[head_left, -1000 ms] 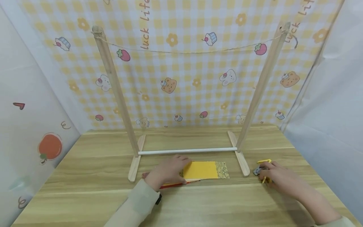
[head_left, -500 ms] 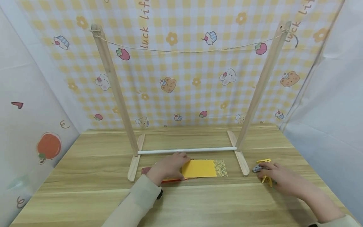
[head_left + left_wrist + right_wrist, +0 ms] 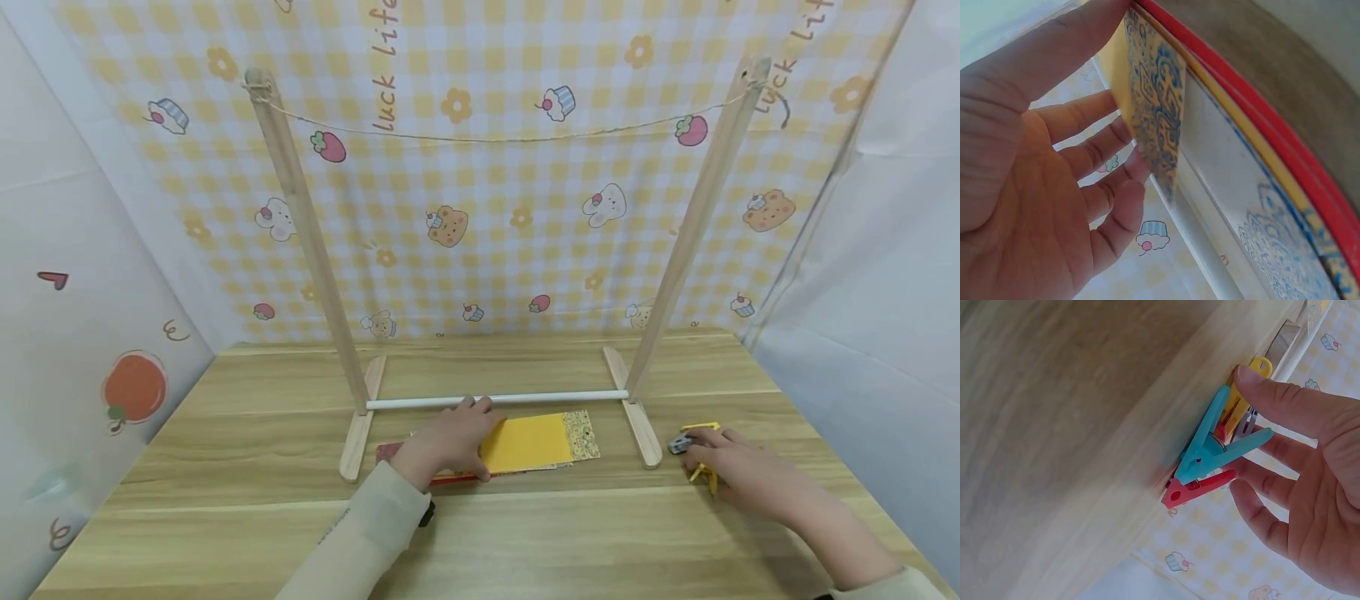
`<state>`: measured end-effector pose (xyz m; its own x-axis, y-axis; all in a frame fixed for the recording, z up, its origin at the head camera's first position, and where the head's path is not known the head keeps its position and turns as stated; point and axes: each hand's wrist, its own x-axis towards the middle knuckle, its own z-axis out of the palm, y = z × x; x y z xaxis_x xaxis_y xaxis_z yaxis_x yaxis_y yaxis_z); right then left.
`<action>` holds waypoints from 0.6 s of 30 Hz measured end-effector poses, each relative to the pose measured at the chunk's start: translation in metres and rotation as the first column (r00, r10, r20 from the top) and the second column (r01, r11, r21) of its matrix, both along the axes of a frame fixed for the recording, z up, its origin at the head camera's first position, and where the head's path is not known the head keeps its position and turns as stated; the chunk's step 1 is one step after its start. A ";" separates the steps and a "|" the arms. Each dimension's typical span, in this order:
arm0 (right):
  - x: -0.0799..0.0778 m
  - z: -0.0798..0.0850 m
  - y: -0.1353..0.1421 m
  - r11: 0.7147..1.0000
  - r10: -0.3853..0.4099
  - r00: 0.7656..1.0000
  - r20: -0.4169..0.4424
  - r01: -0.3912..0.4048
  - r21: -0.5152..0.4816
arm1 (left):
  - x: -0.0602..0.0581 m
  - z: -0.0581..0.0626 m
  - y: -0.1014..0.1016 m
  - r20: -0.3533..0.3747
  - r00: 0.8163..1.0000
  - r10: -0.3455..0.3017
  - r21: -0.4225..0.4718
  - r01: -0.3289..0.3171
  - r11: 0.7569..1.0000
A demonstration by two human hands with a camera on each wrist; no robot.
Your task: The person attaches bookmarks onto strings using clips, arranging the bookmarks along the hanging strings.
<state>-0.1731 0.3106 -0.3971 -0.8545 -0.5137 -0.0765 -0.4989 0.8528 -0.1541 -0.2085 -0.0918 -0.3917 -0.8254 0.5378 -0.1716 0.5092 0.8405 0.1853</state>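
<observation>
My left hand (image 3: 453,443) pinches a yellow card (image 3: 525,443) with a patterned end between thumb and fingers, above a stack of similar cards. In the left wrist view the card's near end (image 3: 1157,100) stands tilted off the white-and-blue card (image 3: 1235,181) below, with a red card (image 3: 1254,112) further down. My right hand (image 3: 746,475) is over a small pile of spring clips, fingers loosely bent. Its thumb touches a yellow clip (image 3: 1235,403); a teal clip (image 3: 1207,447), a red clip (image 3: 1179,492) and a grey clip (image 3: 680,443) lie close by.
A wooden stand spans the table behind the cards, with a left post (image 3: 311,242), a right post (image 3: 693,233) and a white rod (image 3: 495,400) low between them. A thin string (image 3: 495,139) sags between the post tops. A printed cloth (image 3: 510,250) hangs behind.
The yellow card has turned slightly, its right end moving away from me, and other card edges show below it. My left hand has shifted a little. My right hand stays at the clips.
</observation>
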 end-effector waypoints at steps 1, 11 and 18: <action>0.000 0.000 0.000 1.000 0.004 1.000 -0.008 -0.004 0.000 | 0.000 0.000 0.000 0.003 1.000 0.001 0.005 -0.001 1.000; -0.002 -0.005 -0.002 0.999 0.039 0.992 -0.119 -0.035 0.042 | 0.000 -0.001 0.000 -0.005 1.000 -0.008 0.007 0.008 1.000; -0.002 -0.004 -0.001 0.999 0.022 0.995 -0.096 -0.020 0.025 | -0.003 -0.002 -0.002 0.028 0.999 -0.019 0.106 0.016 0.994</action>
<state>-0.1752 0.3095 -0.4014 -0.8476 -0.5306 -0.0066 -0.5282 0.8449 -0.0842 -0.2111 -0.0935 -0.3941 -0.8112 0.5686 -0.1366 0.5167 0.8064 0.2877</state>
